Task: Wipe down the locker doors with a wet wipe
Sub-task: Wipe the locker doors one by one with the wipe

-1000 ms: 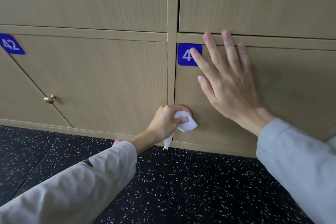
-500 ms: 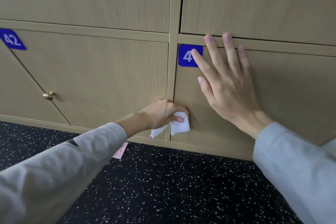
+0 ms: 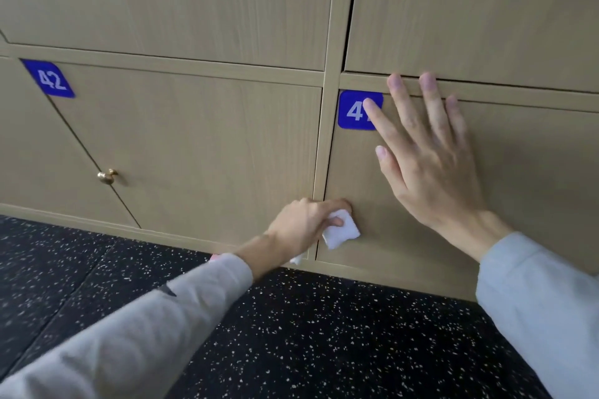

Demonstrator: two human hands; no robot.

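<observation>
Far left: blue plate "42" (image 3: 49, 78) sits at the top corner of a wood-grain door (image 3: 201, 152). A brass knob (image 3: 107, 176) is fixed below it on the neighbouring door.

Centre: left hand (image 3: 306, 223), in a grey sleeve (image 3: 146, 324), has its fingers curled round a white wipe (image 3: 342, 232) and presses it against the lower left corner of the right door (image 3: 534, 188), just beside the vertical frame post (image 3: 327, 126). A tail of the wipe hangs under the wrist.

Right: right hand (image 3: 428, 155) lies flat on the same door, fingers straight and spread, holding nothing; its fingertips reach the rail above. The index finger covers part of a second blue plate (image 3: 351, 110), so only a "4" reads.

Below: dark speckled floor (image 3: 308, 334).
</observation>
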